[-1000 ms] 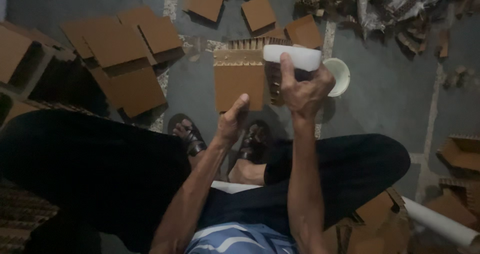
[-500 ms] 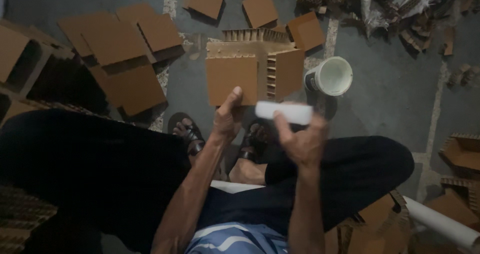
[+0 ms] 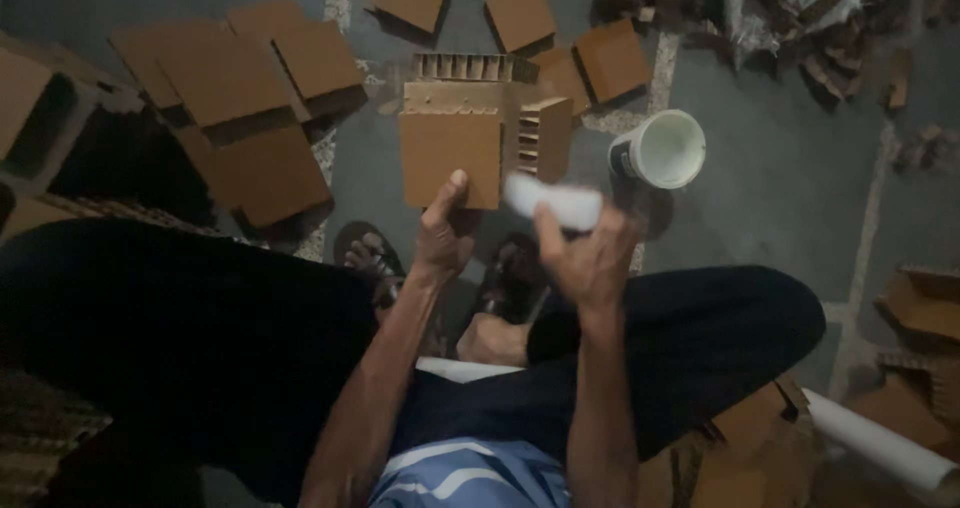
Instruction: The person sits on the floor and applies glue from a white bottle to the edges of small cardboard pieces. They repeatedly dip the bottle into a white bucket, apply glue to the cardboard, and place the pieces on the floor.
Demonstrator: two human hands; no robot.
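Nearest to me, my right hand [image 3: 590,263] is raised over my lap, its grip closed round a short white cylinder, blurred, that looks like a roller or tube [image 3: 553,202]; the thumb reaches up along its near side and the fingers wrap the far side, so the cylinder's long axis runs roughly from 10 o'clock to 4 o'clock, nearly level across my view. At 9 o'clock from that hand, just beside it, my left hand [image 3: 445,233] pinches the near lower corner of a flat square brown corrugated cardboard panel [image 3: 450,158]; thumb on the face I see, fingers hidden behind, so this grip is closed on the panel's edge. The panel stands upright facing me and joins, at its right edge, a second brown slotted cardboard piece [image 3: 545,136] set at an angle to it; the pair lies at 11 o'clock from the white cylinder, apart from it by a small gap, with the cylinder's left end the nearer one. I judge the right hand the one placed to meet the panel's face, since the left is taken up steadying it. Farther out, at 2 o'clock from the cylinder, a white round plastic cup with a dark band [image 3: 660,150] stands on the grey concrete floor [image 3: 790,198]; beyond, loose brown cardboard squares [image 3: 265,78] lie scattered from 10 to 12 o'clock.
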